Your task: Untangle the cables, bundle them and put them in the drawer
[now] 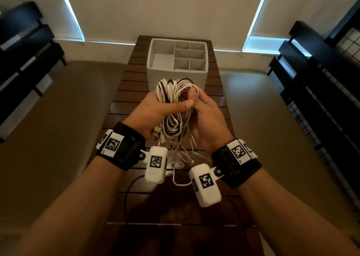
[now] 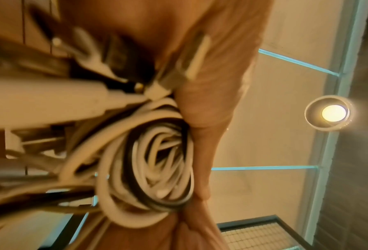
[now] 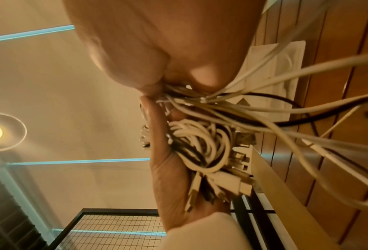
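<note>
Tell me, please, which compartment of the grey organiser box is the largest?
The left-hand compartment of the organiser box: it runs the box's full depth, whereas the right side is split into five smaller cells.

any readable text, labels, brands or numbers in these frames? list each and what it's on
No readable words, brands or numbers in any view.
Wrist tags: square black-and-white marker patterns, no letters; a tiny mark at the edge is too small to read.
Camera housings: the same kind of pattern only.
Cable plugs: no print visible, blurred.
Organizer box: plain.
</note>
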Demonstrator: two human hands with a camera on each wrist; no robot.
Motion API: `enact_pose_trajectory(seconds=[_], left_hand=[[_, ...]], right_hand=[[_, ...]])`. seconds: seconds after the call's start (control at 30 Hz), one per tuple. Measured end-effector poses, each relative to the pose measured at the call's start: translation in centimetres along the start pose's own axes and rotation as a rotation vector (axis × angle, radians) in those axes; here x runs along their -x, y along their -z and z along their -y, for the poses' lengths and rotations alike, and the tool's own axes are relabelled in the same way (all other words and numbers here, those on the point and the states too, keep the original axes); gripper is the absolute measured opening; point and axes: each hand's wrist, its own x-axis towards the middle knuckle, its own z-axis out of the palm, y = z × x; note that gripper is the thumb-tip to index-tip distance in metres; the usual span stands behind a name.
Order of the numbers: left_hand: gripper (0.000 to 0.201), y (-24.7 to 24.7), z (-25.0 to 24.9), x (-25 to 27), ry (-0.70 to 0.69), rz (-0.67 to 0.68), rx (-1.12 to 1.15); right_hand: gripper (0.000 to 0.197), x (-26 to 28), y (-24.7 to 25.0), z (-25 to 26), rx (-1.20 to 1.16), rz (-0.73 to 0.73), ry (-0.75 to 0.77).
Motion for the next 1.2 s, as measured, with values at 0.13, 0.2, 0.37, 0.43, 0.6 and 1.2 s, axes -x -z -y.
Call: enact_pose_trajectory(seconds=[0.13,0.2,0.37,0.43,0.6,1.2], left_hand=[[0.040,0.6,-0.3,-0.7,0.002,0.013,-0.053],[0.036,0.3,-0.2,-0.9,-0.013,-0.032,-0.086],[0.028,0.2,0.2,-0.8,-0.030,-0.092,-0.110],[0.026,0.4,0.3,-0.7,-0.022,-0.100,-0.077],[0.024,-0.3,0.8,-0.8,-0.056,-0.195,-0.004],[0.036,-0.7,-0.1,-1.5,-0.064,-0.073,-0.137]], right_hand=[[0.041,-0.5,-0.4,0.4,0.057,0.066,-0.047],[0.048,-0.8,-0.5,0.5,0.183,0.082,-0.055],[0.085,-1.4,0.1,0.3,0.625,0.138,-0.014],[0.078,-1.3,0.0,0.3,0.669,0.166,0.022],[0.086,-2.6,0.2,-0.2,0.955,0.134,0.129],[0.067,-5.6,-2.8,5.3,0.433,0.243,-0.018]])
